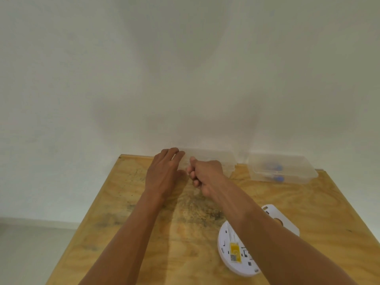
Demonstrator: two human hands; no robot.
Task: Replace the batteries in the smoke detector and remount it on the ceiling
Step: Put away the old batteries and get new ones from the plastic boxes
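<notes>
With the round white plastic smoke detector [236,254] lying face-down at lower right, we are only reaching: left hand [162,173] spread on the clear plastic box [213,159], right hand [205,175] fisted, contents unclear.

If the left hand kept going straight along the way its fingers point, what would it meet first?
Most likely the clear container at the table's far edge; the left hand's fingertips seem already at its left end, though depth is unclear.
</notes>
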